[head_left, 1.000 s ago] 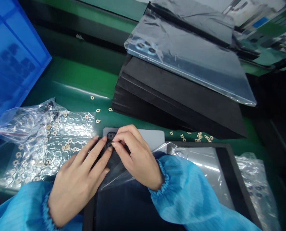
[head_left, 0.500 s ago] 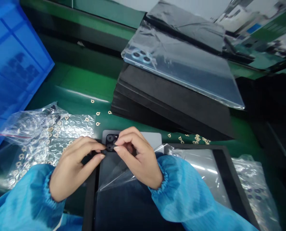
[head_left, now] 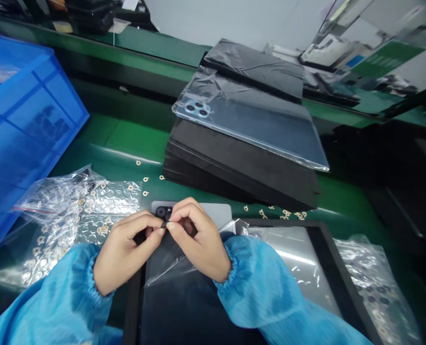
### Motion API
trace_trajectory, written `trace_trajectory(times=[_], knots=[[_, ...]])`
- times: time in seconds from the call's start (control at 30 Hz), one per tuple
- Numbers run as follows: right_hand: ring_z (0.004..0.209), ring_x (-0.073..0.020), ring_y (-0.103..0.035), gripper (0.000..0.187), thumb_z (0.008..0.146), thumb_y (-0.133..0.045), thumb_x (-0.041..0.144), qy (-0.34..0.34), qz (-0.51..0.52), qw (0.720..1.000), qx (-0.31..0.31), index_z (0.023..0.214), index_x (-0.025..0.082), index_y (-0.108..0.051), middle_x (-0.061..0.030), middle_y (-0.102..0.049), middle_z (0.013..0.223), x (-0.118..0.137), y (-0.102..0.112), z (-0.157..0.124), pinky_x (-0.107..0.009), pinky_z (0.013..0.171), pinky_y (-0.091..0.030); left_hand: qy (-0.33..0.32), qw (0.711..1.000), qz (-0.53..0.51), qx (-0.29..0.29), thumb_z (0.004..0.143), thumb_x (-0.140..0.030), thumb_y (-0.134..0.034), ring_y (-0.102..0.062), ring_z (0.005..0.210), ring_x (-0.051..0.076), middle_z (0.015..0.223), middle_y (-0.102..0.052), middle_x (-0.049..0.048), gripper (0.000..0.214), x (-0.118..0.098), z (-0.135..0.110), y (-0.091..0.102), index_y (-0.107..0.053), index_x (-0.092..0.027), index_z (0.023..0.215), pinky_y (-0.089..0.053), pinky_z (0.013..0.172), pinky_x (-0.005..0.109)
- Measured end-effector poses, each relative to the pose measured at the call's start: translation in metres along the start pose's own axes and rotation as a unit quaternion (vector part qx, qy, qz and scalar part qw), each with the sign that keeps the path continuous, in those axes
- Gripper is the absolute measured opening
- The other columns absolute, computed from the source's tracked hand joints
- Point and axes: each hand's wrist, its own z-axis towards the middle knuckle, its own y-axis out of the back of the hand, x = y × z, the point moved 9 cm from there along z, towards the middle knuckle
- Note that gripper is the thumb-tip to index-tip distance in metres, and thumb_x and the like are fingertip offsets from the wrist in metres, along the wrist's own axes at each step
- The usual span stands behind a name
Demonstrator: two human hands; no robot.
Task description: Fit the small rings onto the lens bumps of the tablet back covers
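Observation:
My left hand [head_left: 127,251] and my right hand [head_left: 195,237] meet fingertip to fingertip over the camera corner of a grey device back cover [head_left: 213,212]. Both hands pinch a small black ring-shaped part [head_left: 165,224] between thumb and forefinger, just below the cover's black camera lens [head_left: 160,211]. A clear plastic film [head_left: 177,266] lies loose under my right wrist, over a dark tray [head_left: 328,249]. Both arms are in blue sleeves.
A bubble-wrap sheet with several small gold rings [head_left: 65,215] lies at the left, beside a blue crate [head_left: 22,124]. A stack of black foam sheets [head_left: 241,167] carries a film-wrapped cover [head_left: 249,120]. Loose rings [head_left: 270,212] dot the green mat. A plastic bag [head_left: 374,282] lies at the right.
My left hand went from fingers stretched flat to a pinch meeting my right fingertips. The camera view tilted up, showing more of the far bench.

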Motion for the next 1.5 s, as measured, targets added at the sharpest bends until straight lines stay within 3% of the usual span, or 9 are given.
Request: trace_trajectory(times=[0.17,0.37,0.5,0.77,0.9,1.03,1.13,1.3,1.5], knots=[[0.071,-0.0121,-0.053,0.008,0.085,-0.056,0.015,-0.006,-0.006,1.000,-0.002,0.079,0.021,-0.054,-0.0001,-0.054,0.083,-0.001,0.001,0.001,-0.026,0.062,-0.046,0.015,1.000,-0.014,0.003,0.090,-0.023,-0.053,-0.059,0.070,0.011,0.075,-0.064,-0.0006,0.013,0.000,0.001,0.001,-0.064,-0.020,0.083,-0.045,0.066,0.023],[0.072,-0.0125,-0.055,0.009,0.084,-0.055,0.014,-0.013,0.018,1.000,-0.003,0.079,0.021,-0.053,0.0000,-0.056,0.081,-0.001,-0.002,-0.001,-0.026,0.062,-0.047,0.081,0.995,-0.061,0.022,0.083,-0.026,-0.056,-0.052,0.058,0.010,0.061,-0.058,-0.0027,0.019,0.006,0.004,0.001,-0.063,-0.018,0.067,-0.042,0.054,0.020],[0.076,-0.0138,-0.059,0.010,0.086,-0.053,0.012,0.018,0.051,0.998,-0.014,0.085,0.022,-0.053,-0.0011,-0.059,0.083,0.004,-0.002,-0.005,-0.026,0.062,-0.048,0.123,0.984,-0.122,0.043,0.079,-0.025,-0.057,-0.049,0.053,0.008,0.055,-0.055,-0.0039,0.019,0.011,0.004,-0.001,-0.060,-0.018,0.061,-0.041,0.051,0.018],[0.080,-0.0124,-0.057,0.026,0.083,-0.051,0.004,0.028,0.107,0.993,-0.042,0.099,0.024,-0.050,-0.0016,-0.056,0.095,-0.001,0.004,-0.006,-0.027,0.069,-0.049,0.194,0.951,-0.227,0.073,0.076,-0.024,-0.060,-0.052,0.044,0.007,0.051,-0.056,-0.0047,0.011,0.027,0.001,-0.007,-0.064,-0.017,0.070,-0.044,0.048,0.019],[0.081,-0.0122,-0.057,0.030,0.082,-0.049,0.003,0.019,0.089,0.996,-0.026,0.101,0.024,-0.054,-0.0017,-0.053,0.099,-0.004,0.002,-0.004,-0.027,0.071,-0.050,0.197,0.951,-0.226,0.075,0.077,-0.027,-0.061,-0.054,0.045,0.008,0.057,-0.060,-0.0027,0.013,0.029,0.001,-0.007,-0.068,-0.016,0.076,-0.046,0.048,0.020],[0.088,-0.0141,-0.057,0.023,0.089,-0.048,0.010,0.007,0.030,0.999,-0.018,0.101,0.023,-0.062,-0.0028,-0.054,0.099,-0.003,0.006,-0.002,-0.027,0.073,-0.049,0.198,0.952,-0.217,0.083,0.079,-0.029,-0.060,-0.055,0.046,0.007,0.059,-0.061,-0.0025,0.016,0.030,0.000,-0.006,-0.069,-0.016,0.081,-0.047,0.050,0.020],[0.082,-0.0128,-0.056,0.016,0.093,-0.049,0.017,-0.013,0.012,1.000,-0.023,0.098,0.023,-0.063,-0.0017,-0.055,0.094,-0.007,0.010,0.000,-0.026,0.069,-0.047,0.200,0.950,-0.222,0.087,0.081,-0.028,-0.058,-0.055,0.046,0.006,0.060,-0.061,-0.0034,0.016,0.031,-0.001,-0.006,-0.069,-0.016,0.084,-0.044,0.048,0.017],[0.064,-0.0094,-0.050,0.011,0.089,-0.053,0.016,-0.061,0.039,0.997,-0.027,0.097,0.023,-0.058,0.0034,-0.053,0.079,-0.020,0.008,-0.001,-0.023,0.060,-0.042,0.194,0.951,-0.225,0.085,0.083,-0.032,-0.057,-0.053,0.042,0.004,0.056,-0.061,-0.0038,0.020,0.028,0.000,-0.007,-0.067,-0.017,0.074,-0.035,0.039,0.012],[0.067,-0.0087,-0.049,0.023,0.079,-0.052,0.004,-0.052,0.037,0.998,-0.028,0.092,0.023,-0.053,0.0029,-0.051,0.087,-0.019,0.008,0.000,-0.023,0.061,-0.042,0.179,0.962,-0.196,0.061,0.078,-0.027,-0.063,-0.058,0.046,0.006,0.049,-0.062,-0.0037,0.019,0.027,0.004,0.002,-0.067,-0.019,0.063,-0.048,0.049,0.012]])
